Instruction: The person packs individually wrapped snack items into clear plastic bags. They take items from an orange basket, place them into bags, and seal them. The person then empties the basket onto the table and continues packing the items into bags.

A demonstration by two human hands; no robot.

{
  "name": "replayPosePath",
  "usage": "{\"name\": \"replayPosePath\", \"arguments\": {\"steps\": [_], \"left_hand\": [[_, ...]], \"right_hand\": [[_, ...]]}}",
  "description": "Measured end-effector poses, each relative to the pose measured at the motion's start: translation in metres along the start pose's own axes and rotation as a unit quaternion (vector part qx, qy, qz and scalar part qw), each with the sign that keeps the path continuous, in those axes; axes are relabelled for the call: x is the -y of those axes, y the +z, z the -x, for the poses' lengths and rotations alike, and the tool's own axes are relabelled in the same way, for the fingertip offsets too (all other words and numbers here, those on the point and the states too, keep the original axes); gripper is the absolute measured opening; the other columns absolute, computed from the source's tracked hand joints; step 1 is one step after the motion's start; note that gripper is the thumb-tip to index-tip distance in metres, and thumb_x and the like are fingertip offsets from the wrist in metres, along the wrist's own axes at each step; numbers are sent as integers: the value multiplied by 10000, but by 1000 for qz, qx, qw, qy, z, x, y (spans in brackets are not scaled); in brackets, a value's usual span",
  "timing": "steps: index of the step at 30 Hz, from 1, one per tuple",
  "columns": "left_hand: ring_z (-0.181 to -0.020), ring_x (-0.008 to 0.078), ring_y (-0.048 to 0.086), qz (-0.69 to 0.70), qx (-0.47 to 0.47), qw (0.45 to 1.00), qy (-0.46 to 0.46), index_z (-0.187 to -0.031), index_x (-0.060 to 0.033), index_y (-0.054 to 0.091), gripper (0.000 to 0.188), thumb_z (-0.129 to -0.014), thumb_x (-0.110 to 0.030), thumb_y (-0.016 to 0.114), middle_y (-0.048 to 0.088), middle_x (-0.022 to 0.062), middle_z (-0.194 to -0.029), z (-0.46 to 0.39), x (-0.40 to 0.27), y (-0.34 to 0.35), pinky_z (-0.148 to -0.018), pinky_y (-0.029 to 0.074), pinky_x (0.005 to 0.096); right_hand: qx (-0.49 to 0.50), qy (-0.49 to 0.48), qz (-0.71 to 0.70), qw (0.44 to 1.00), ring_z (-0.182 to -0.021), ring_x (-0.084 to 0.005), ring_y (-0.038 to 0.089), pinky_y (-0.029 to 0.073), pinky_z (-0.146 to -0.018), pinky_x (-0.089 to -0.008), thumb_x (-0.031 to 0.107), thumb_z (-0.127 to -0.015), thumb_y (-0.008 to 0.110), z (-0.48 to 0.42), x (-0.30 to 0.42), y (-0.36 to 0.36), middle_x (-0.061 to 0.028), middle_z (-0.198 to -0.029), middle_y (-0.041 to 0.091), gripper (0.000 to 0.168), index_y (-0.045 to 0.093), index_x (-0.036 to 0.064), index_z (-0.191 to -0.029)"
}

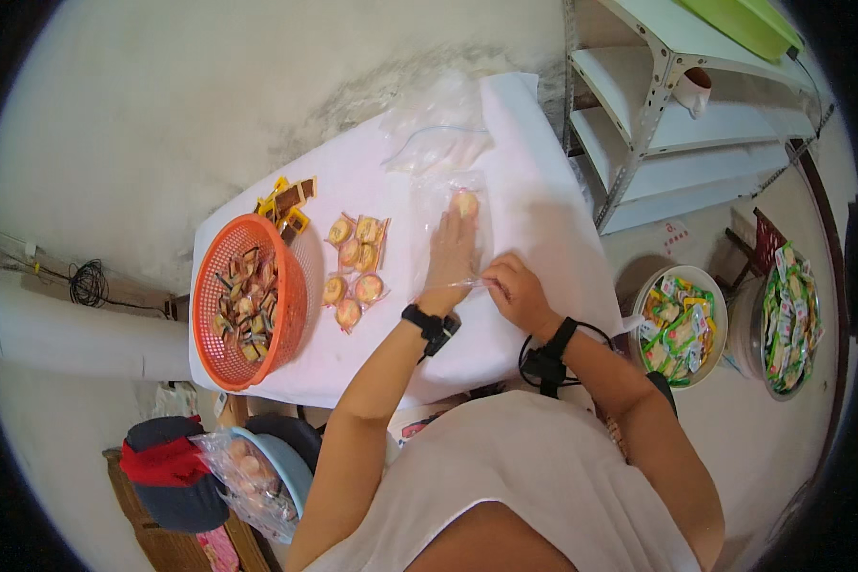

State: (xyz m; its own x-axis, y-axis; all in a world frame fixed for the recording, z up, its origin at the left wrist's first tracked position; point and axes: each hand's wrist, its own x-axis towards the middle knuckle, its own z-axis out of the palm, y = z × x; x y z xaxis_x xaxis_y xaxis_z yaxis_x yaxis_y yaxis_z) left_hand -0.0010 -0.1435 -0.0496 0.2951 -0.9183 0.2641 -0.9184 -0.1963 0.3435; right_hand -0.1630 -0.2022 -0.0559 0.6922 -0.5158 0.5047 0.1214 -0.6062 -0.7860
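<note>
A clear plastic bag (425, 214) lies flat on the white-covered table with a wrapped round pastry (465, 203) at its far end. My left hand (452, 250) reaches into or over the bag, fingertips at that pastry; whether they grip it cannot be told. At the near right corner, my right hand (513, 289) pinches the bag's edge between its fingers. Left of the bag lie several wrapped pastries (357, 250) in a loose group. More clear zip bags (440, 143) rest beyond it.
An orange plastic basket (297, 314) with small wrapped snacks stands on the table's left, beside yellow-and-brown packets (286, 204). To the right are a metal shelf (715, 132), a white bucket (718, 314) and a metal basin (768, 379) of green packets. A blue basin (286, 457) stands lower left.
</note>
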Motion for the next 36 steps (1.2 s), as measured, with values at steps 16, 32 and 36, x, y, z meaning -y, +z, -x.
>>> {"name": "replayPosePath", "arguments": {"steps": [16, 32, 36], "left_hand": [[-1345, 371, 376, -66, 43, 997, -9, -1467, -46, 379, 622, -907, -239, 569, 293, 146, -1576, -1, 9, 12, -1039, 306, 542], [-1357, 386, 346, -191, -46, 980, 29, -1514, -113, 326, 690, -893, -284, 573, 301, 152, -1558, -24, 23, 46, -1011, 290, 657], [-1365, 402, 346, -142, -8, 990, 17, -1511, -77, 323, 697, -891, -282, 569, 307, 201, -1545, -24, 21, 43, -1041, 272, 663]], "right_hand": [[-23, -5, 3, 1000, -848, -311, 595, 499, -716, -386, 9, -819, 641, -3, 0, -2, -123, -929, 589, 117, 618, 40, -930], [-35, 32, 22, 999, -849, -309, 614, 513, -723, -387, 40, -834, 645, -2, 0, -3, -114, -940, 601, 94, 628, 39, -927], [-44, -10, 42, 998, -822, -307, 607, 505, -694, -362, -10, -809, 650, -3, -3, -1, -127, -932, 592, 123, 626, 37, -920]]}}
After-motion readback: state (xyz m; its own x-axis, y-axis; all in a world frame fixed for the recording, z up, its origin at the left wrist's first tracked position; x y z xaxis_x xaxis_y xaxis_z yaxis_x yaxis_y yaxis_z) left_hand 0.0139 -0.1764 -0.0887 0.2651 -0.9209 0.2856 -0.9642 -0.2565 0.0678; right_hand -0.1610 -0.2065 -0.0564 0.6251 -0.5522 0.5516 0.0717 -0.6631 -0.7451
